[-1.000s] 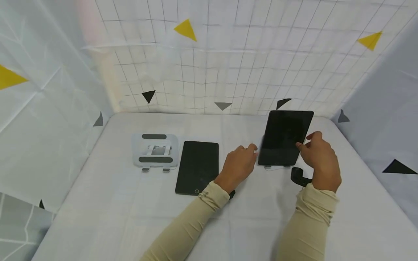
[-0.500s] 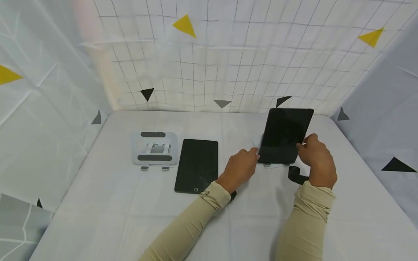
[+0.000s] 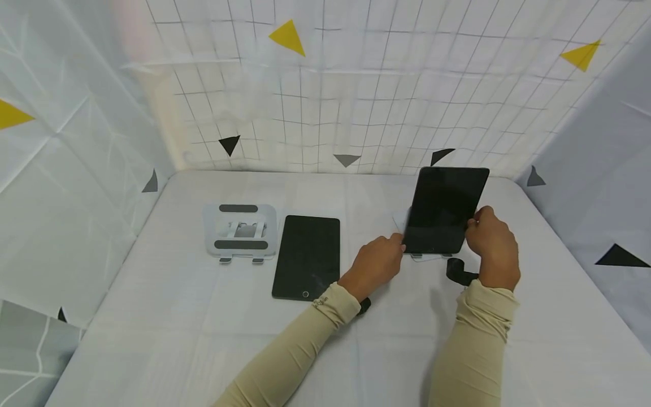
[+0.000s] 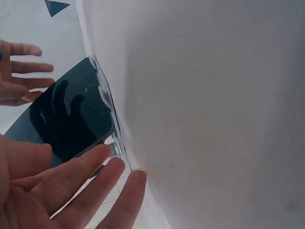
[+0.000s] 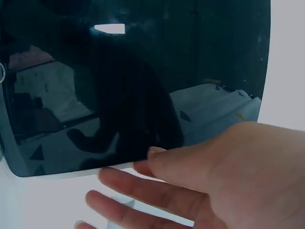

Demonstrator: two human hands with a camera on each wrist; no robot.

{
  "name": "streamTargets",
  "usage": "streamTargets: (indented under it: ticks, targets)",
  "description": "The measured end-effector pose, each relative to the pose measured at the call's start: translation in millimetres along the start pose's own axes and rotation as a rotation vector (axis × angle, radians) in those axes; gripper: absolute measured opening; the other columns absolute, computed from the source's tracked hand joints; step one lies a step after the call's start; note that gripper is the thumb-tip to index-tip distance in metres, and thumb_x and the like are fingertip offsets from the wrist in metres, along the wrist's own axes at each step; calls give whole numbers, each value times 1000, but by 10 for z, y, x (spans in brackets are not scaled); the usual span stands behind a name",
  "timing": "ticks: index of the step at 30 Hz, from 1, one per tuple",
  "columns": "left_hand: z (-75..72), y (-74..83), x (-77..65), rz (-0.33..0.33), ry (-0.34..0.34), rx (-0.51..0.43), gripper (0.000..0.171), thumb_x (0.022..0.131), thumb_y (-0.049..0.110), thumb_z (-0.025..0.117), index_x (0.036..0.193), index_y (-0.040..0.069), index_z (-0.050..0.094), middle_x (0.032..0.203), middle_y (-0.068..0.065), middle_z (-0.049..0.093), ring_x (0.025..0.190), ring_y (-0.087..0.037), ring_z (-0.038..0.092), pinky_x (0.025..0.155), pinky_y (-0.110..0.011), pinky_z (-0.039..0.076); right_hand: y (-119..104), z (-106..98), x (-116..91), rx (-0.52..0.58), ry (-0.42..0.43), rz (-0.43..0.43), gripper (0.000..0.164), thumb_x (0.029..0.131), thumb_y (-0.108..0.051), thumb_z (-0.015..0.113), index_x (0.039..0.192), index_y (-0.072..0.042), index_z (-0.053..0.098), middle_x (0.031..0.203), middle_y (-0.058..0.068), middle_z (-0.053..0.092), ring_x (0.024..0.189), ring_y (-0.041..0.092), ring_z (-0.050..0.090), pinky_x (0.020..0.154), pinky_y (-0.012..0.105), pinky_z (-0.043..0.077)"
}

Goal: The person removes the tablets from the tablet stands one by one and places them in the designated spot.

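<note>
A black tablet (image 3: 446,210) leans back on a pale stand (image 3: 400,219), most of which it hides; the stand's small front tabs show under the tablet's lower edge. At the tablet's right edge, my right hand (image 3: 494,249) pinches it, thumb on the front, as the right wrist view shows. My left hand (image 3: 375,264) is at the lower left edge; in the left wrist view its fingers (image 4: 93,191) are fairly straight beside the tablet, and contact is hard to make out. A second black tablet (image 3: 307,254) lies flat, screen up, left of my left forearm, its lower corner partly covered.
Farther left lies a second stand (image 3: 241,230), pale with two dark pads and two small front tabs. A black wrist-camera mount (image 3: 460,272) juts from my right wrist. White sheeting with black and yellow triangles walls the white table (image 3: 152,316) at the back and sides.
My left hand has moved slightly right, up to the leaning tablet's edge. The right thumb has drawn back from the screen to the right edge. The flat tablet and left stand stay put.
</note>
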State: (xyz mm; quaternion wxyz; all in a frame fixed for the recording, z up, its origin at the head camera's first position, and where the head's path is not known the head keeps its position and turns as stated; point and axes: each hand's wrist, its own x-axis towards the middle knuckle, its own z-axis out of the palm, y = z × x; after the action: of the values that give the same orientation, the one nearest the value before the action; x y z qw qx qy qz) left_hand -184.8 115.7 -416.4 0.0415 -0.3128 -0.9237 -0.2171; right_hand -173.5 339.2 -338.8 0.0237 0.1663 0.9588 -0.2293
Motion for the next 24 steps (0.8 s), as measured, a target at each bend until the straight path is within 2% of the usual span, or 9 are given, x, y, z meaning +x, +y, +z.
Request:
streamTargets:
  ticks: [8,13,20,24]
  targets:
    - [-7,9,2,6,-45,-3,32,112,19,51,134,0,63,99,-10,75,85,-16,72,62,-25,54,25,49,19,22,49,-46,34,111,-16,33,125,15,39,113,38,52,94,50,54,78,62,45]
    - [-18,-11,4,27,-72,-24,31,112,17,50,134,-2,61,99,-11,74,84,-15,71,64,-23,53,25,48,18,27,57,-61,37,112,-18,32,125,16,39,111,39,52,95,52,55,77,62,45]
    - [-67,-30,17,5,-130,-142,30,111,13,50,136,-4,57,93,-8,72,75,-11,64,63,-22,49,-6,22,-4,29,44,-42,43,112,-20,31,129,20,36,116,42,50,101,55,54,82,65,45]
    - [-57,-37,27,-5,-142,-157,35,111,13,50,140,-5,54,102,-10,74,86,-14,68,70,-23,52,-18,8,-17,23,42,-39,42,112,-19,31,128,19,36,116,42,50,102,55,54,82,65,45]
